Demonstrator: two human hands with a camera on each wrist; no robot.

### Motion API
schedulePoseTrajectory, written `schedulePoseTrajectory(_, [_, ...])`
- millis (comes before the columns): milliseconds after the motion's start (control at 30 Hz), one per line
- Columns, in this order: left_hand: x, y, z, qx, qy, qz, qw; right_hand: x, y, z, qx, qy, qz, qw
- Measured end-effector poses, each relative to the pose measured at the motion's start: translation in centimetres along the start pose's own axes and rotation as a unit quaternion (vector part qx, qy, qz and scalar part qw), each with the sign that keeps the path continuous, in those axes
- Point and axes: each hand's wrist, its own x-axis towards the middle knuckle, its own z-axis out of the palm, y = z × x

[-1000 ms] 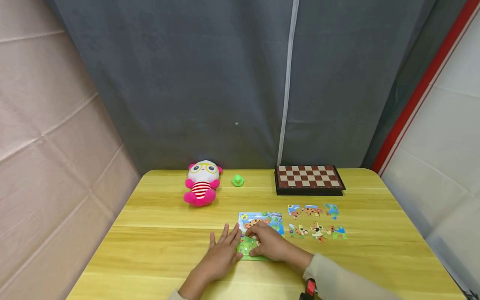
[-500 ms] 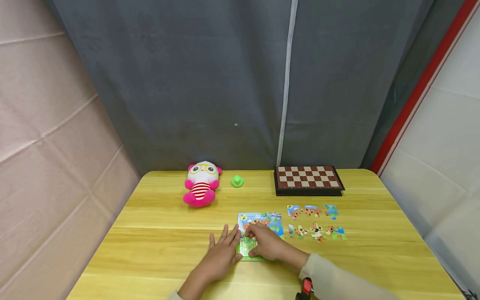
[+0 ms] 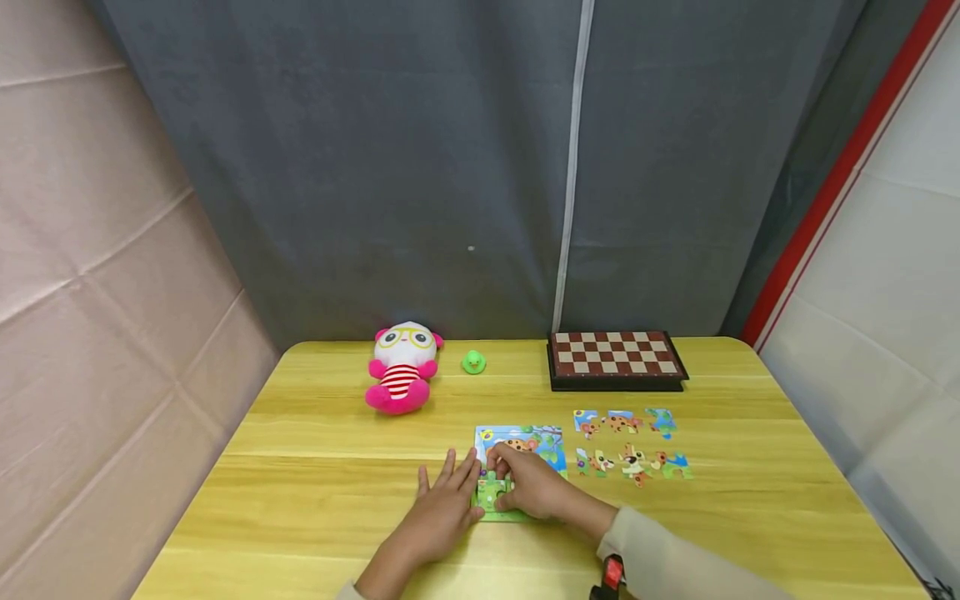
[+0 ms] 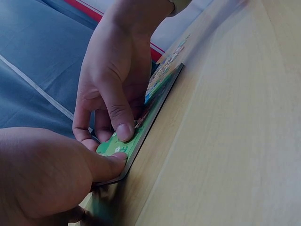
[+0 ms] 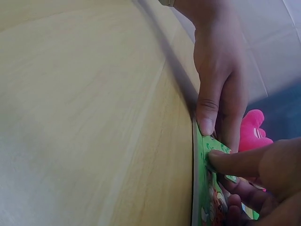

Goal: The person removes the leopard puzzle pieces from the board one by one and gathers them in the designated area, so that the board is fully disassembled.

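Note:
A picture puzzle board (image 3: 553, 450) with a cartoon animal scene lies on the table in front of me. My left hand (image 3: 441, 510) rests along its left side, fingers straight, and its thumb touches the near left corner in the left wrist view. Over the board, my right hand (image 3: 538, 485) pinches a green puzzle piece (image 3: 491, 494) between thumb and curled fingers at the lower left part of the picture. In the right wrist view, the right thumb (image 5: 218, 157) lies on the green area close to the left thumb. The right hand hides much of the board's middle.
Several loose puzzle pieces (image 3: 633, 458) lie in two rows right of the board. Farther back stand a pink and white plush toy (image 3: 402, 371), a small green duck (image 3: 473, 362) and a checkered game board (image 3: 617, 354). A grey curtain (image 3: 375, 167) hangs behind the table.
The right fingers have shifted slightly over the lower left of the board, and the green piece under them shows more plainly, its glare gone. The left hand has stayed in place.

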Motion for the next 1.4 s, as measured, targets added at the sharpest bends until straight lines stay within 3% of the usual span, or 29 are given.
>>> schedulePoseTrajectory(667, [0.0, 0.1, -0.2, -0.006, -0.010, -0.002, 0.9999, -0.3, 0.5, -0.6, 0.103, 0.027, 0.038, 0.9936])
schedulePoseTrajectory(1400, [-0.1, 0.3, -0.4, -0.012, -0.002, 0.000, 0.9999, -1.6, 1.1, -1.9, 0.122, 0.059, 0.031, 0.9903])
